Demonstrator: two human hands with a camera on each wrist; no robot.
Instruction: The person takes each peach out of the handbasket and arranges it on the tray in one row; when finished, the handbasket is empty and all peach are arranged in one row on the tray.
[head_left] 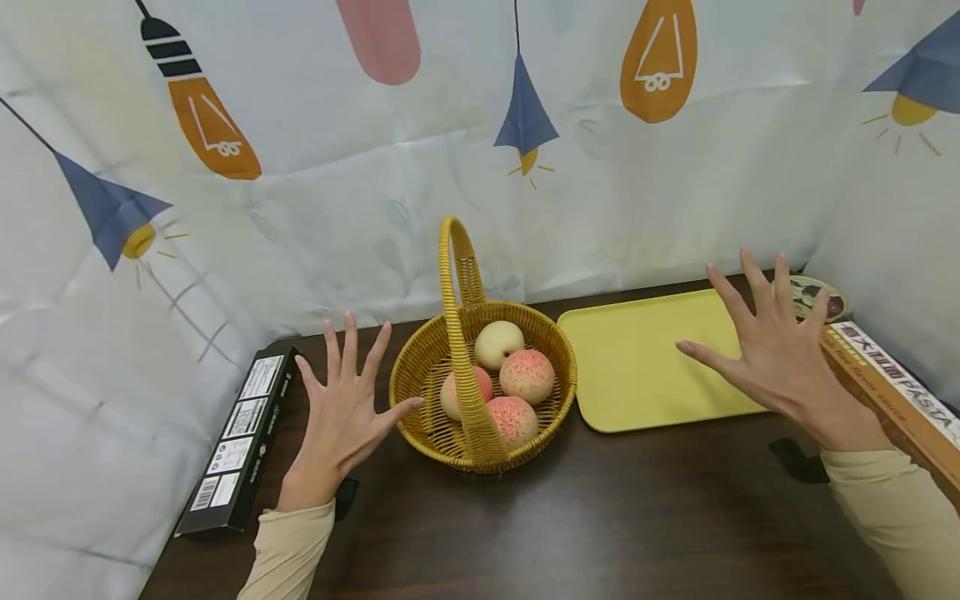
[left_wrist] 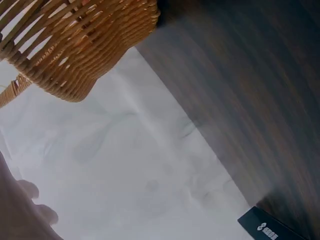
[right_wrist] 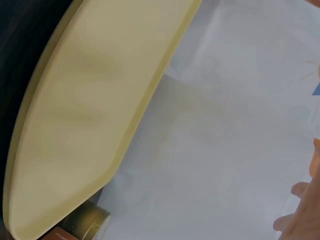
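Observation:
My left hand point(head_left: 343, 425) is spread with straight fingers, just left of a yellow wicker basket point(head_left: 408, 417), and holds nothing. Inside the basket lie several peaches: a pale one point(head_left: 498, 343) at the back and pink-speckled ones point(head_left: 527, 377) in front. The basket's tall handle arches over them. My right hand point(head_left: 783, 367), also spread and holding nothing, hovers over the right end of a yellow tray point(head_left: 645, 358). In the left wrist view the basket's woven side point(left_wrist: 90, 45) shows at top left. The tray point(right_wrist: 90, 100) fills much of the right wrist view's left side.
A black box point(head_left: 238, 442) with white labels lies at the table's left edge. At the right are an orange-and-white pasta box point(head_left: 900, 400) and a round tin point(head_left: 834, 302), partly behind my right hand. A white printed curtain point(head_left: 337, 217) stands behind the dark table point(head_left: 600, 517).

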